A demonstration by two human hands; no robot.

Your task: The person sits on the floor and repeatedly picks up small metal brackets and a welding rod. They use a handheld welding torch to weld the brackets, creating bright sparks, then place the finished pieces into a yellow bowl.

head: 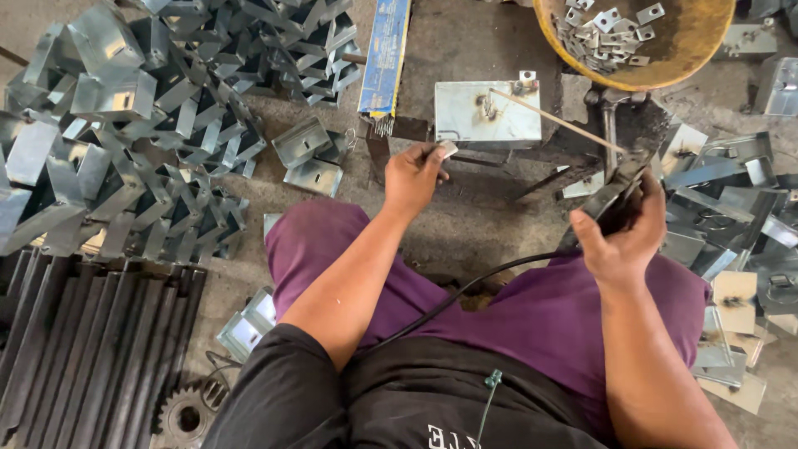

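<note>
My left hand (pixel 413 176) pinches a small flat metal tab (pixel 448 149) just below a grey metal box (pixel 486 114) that lies on the ground in front of me. My right hand (pixel 623 233) grips a dark welding electrode holder (pixel 611 196). Its thin rod (pixel 553 120) slants up and left, with the tip over the box's upper middle. A black cable (pixel 465 291) runs from the holder across my purple-clad legs.
A large heap of bent sheet-metal brackets (pixel 141 125) fills the left. More boxes and plates (pixel 731 216) lie at the right. A yellow bowl (pixel 706 41) of small tabs sits at top right. A blue electrode packet (pixel 386 54), dark ridged bars (pixel 83 341) and a gear (pixel 184 418) are nearby.
</note>
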